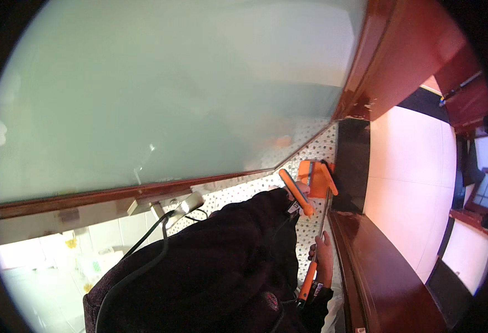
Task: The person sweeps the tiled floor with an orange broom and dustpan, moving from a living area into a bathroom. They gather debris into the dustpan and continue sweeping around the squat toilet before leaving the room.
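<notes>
My left hand [303,188] is at a long orange dustpan handle [294,189] that partly hides its fingers; it appears closed around it. Below lies the orange dustpan [318,190] on the speckled tile floor, by a dark threshold. My right hand [323,249] grips the thin metal pole of a broom [326,210], just above its orange grip [308,279]. The broom's orange head [328,179], with dark bristles, is over the dustpan's right side. I cannot tell whether the bristles touch the pan.
A frosted glass door [164,95] with a reddish-brown wooden frame and a metal handle [185,206] stands close on the left. To the right are the door jamb [377,258], a black stone threshold [352,166] and pale floor tiles [410,183]. A black cable [148,237] hangs near the door handle.
</notes>
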The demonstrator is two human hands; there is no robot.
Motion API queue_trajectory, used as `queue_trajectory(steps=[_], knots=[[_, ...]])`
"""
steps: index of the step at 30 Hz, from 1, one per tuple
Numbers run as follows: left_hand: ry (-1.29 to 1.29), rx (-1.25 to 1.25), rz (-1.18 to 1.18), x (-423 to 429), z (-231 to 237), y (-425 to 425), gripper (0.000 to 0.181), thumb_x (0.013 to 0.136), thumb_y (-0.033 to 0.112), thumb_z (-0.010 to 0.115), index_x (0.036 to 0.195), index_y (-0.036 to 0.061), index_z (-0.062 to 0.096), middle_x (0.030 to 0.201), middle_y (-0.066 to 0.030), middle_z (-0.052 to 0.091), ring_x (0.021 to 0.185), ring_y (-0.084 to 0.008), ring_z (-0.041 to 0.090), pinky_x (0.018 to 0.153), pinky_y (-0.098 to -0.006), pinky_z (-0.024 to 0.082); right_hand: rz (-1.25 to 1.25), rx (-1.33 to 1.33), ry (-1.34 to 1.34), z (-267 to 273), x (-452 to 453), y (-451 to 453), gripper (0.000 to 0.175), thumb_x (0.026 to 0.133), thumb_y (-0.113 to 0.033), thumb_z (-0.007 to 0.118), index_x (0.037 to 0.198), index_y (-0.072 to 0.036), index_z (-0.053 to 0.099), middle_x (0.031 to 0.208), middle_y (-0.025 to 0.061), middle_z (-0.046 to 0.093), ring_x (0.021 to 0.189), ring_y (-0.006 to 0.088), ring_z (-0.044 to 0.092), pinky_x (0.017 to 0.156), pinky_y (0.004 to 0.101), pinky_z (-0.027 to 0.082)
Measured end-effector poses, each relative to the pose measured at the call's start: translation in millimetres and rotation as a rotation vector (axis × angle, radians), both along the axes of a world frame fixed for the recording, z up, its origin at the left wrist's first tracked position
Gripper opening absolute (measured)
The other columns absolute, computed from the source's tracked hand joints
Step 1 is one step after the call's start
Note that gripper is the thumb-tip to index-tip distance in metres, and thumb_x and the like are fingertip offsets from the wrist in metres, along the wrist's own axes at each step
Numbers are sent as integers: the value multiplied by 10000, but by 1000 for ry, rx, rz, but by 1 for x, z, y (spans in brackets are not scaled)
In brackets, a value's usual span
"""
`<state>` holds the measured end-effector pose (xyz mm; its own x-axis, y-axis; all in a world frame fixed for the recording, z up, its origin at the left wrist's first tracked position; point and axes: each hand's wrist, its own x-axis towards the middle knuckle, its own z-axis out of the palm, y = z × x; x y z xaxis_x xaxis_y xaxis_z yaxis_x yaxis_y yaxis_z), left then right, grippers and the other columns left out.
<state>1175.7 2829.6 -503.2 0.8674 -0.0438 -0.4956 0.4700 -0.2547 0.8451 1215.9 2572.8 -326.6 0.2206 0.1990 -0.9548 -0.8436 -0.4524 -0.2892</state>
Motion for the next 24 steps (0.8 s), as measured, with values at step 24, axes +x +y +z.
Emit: queue_trajectory(steps=[24], knots=[[322,-410,639,-35,20,6,219,888,230,610,868,12,611,669,-51,569,562,-178,538,537,-307,434,132,237,-1,61,56,79,418,980,-346,503,1314,-95,515,826,-36,493,639,63,435,554,211,400]])
